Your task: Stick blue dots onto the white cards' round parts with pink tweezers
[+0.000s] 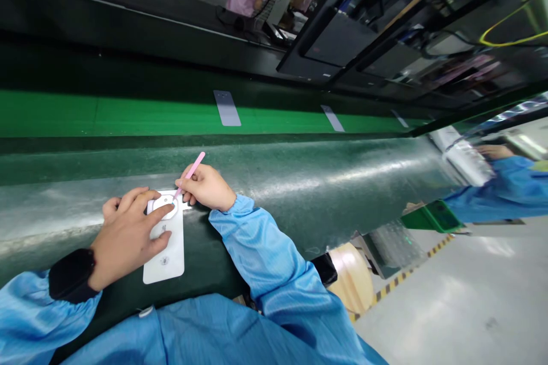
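A white phone back cover lies flat on the dark green bench at the lower left. My left hand rests on it with fingers spread, the index fingertip at the rounded camera area near its top end. Pinched in my right hand is a pair of pink tweezers, slanting down with the tip at that same camera area. Whether the tips grip anything is too small to tell. A small white tab sticks out at the cover's right edge, partly under my right hand.
Beyond the bench runs a green belt carrying a grey phone cover and more covers farther right. Dark screens hang above. At right are a co-worker's blue sleeve, a green bin and a round wooden stool.
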Action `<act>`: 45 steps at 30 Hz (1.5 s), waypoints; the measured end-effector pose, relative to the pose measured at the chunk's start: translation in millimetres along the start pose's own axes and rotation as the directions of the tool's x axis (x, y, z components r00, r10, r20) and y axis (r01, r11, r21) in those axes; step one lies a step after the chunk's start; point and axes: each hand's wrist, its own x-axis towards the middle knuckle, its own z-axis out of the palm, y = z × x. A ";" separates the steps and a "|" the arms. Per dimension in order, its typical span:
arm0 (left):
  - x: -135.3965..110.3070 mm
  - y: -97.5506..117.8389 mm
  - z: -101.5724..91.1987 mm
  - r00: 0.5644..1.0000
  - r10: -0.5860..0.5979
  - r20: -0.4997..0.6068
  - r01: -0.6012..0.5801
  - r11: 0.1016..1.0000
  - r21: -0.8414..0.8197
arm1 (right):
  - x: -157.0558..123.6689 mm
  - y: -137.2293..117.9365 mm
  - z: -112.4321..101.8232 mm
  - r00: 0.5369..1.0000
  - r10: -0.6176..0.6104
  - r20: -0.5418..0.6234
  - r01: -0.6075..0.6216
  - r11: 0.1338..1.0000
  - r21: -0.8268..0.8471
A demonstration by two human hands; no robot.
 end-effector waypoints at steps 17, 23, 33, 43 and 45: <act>-1.8 0.8 -1.8 1.000 -0.025 0.003 0.025 0.999 0.029 | -0.3 -0.8 1.3 1.000 -0.006 0.015 0.006 1.000 -0.022; -0.8 1.6 -2.0 1.000 -0.009 -0.005 0.010 0.999 0.054 | -0.2 -1.2 1.3 1.000 -0.016 0.013 0.016 1.000 -0.026; 0.2 2.7 -3.1 1.000 -0.024 0.014 0.024 1.000 0.017 | -1.5 -3.6 1.0 1.000 -0.010 0.022 0.010 1.000 -0.015; 0.3 1.2 -3.6 0.999 -0.025 0.021 0.025 1.000 -0.002 | -0.8 -3.5 1.5 1.000 -0.011 0.027 0.011 1.000 0.008; 1.3 1.7 -4.0 0.999 -0.025 0.021 0.025 1.000 -0.006 | -0.6 -3.6 1.3 0.999 -0.015 0.032 0.015 1.000 0.011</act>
